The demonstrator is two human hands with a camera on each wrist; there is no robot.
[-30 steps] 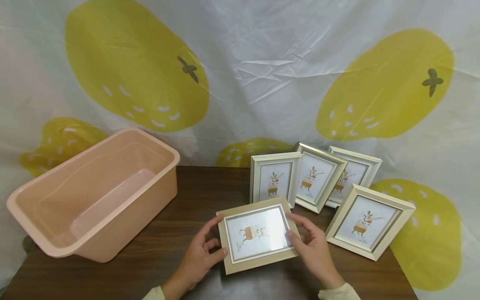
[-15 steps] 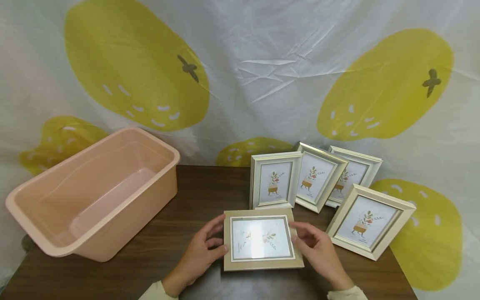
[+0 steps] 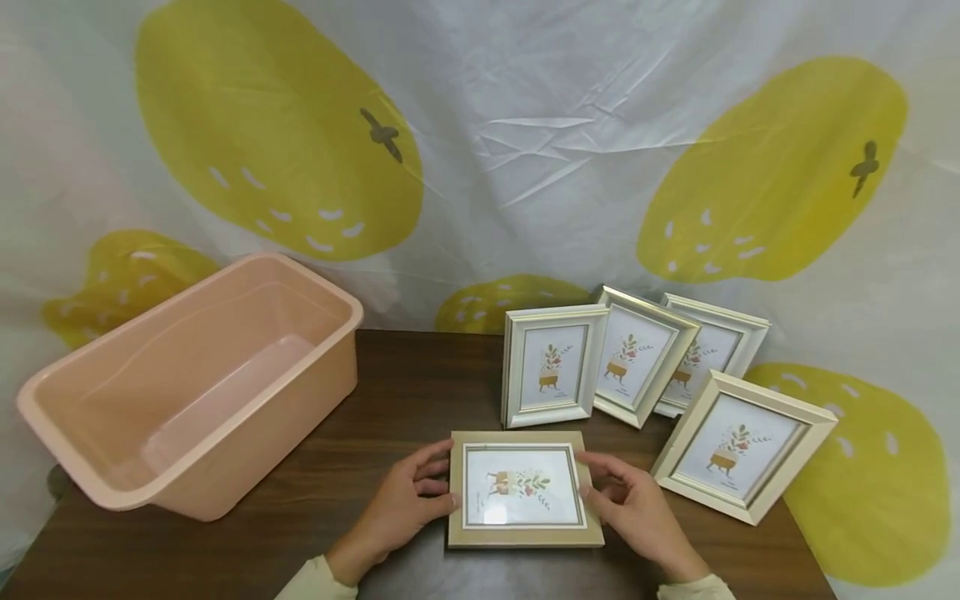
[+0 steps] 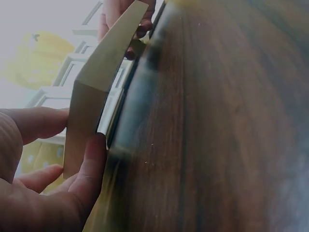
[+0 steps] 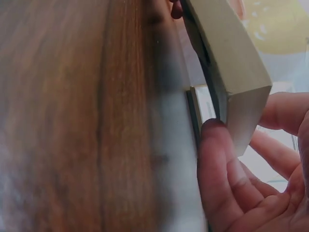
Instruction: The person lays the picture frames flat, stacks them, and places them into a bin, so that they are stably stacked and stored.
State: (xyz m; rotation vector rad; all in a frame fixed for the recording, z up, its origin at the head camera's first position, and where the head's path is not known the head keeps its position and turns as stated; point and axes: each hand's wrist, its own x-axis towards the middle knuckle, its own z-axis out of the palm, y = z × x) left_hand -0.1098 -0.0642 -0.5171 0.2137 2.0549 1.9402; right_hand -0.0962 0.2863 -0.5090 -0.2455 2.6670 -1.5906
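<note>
A beige picture frame (image 3: 524, 540) with a plant print turned sideways lies face up, held between both hands at its short sides. My left hand (image 3: 405, 504) grips the left edge; in the left wrist view a finger (image 4: 94, 162) curls under the frame. My right hand (image 3: 633, 508) grips the right edge, and a fingertip (image 5: 215, 140) shows below the frame in the right wrist view. A gap shows between the frame's underside and the tabletop in both wrist views.
Behind stand a white picture frame (image 3: 514, 367), a gold-edged one (image 3: 678, 342) and another white one (image 3: 753, 333). A beige frame (image 3: 810, 442) leans at the right. A pink plastic tub (image 3: 277, 425) stands left on the dark wooden table (image 3: 322, 508), before a lemon-print curtain (image 3: 480, 208).
The held frame has come down and nearer to me, and it has turned from slanted to square with the table. Both hands moved with it. The standing frames and tub stay put.
</note>
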